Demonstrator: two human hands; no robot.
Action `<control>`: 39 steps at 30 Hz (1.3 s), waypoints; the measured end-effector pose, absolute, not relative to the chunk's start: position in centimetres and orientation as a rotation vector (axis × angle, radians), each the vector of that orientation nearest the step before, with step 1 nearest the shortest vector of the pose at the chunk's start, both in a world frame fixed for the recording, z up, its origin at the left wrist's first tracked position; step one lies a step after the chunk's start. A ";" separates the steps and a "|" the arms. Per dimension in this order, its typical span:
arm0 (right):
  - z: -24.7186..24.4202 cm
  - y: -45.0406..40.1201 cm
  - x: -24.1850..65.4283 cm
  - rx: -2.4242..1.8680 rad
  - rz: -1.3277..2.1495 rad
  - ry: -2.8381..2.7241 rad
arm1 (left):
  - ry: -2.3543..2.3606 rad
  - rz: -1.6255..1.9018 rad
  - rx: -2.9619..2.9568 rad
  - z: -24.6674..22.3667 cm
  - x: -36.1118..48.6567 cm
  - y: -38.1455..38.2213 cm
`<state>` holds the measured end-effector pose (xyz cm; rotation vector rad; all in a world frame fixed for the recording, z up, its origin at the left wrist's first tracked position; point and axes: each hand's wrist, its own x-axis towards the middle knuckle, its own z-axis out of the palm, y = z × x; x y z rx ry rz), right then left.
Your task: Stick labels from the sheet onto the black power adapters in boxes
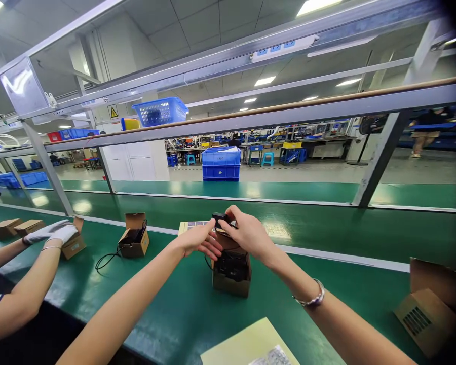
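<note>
Over an open cardboard box (231,288), my right hand (253,235) pinches a small black block-shaped part (219,219); its exact kind is unclear. My left hand (199,241) is beside the part, its thumb side at the block's left edge and its lower fingers stretched out apart. Inside the box lies a black device with cables (232,266), partly hidden by my hands. A thin dark cable loops out at the box's left side. Behind my left hand, a pale yellow sheet with a printed grid (186,226) is partly covered.
A pale yellow sheet (237,350) lies in front. To the left stands an open box with black cables (135,246); a co-worker's gloved hands (57,233) touch another box (74,247). At right is an open box (427,317). Metal posts (380,159) rise behind the green bench.
</note>
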<state>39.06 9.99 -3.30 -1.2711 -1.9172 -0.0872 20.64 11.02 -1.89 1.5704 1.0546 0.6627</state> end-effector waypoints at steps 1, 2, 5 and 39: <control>-2.9 9.8 38.8 -1.242 -0.114 -1.939 | 1.015 0.686 1.469 -1.4 21.1 10.9; -2.7 9.5 38.6 -1.212 -0.134 -1.968 | 0.977 0.727 1.379 -1.0 21.3 10.9; -2.8 8.5 38.2 -1.146 -0.164 -2.032 | 0.874 0.845 1.302 -0.1 21.5 10.8; -3.9 11.9 41.8 -0.971 0.660 -1.943 | 1.044 0.750 2.486 -1.4 19.8 11.0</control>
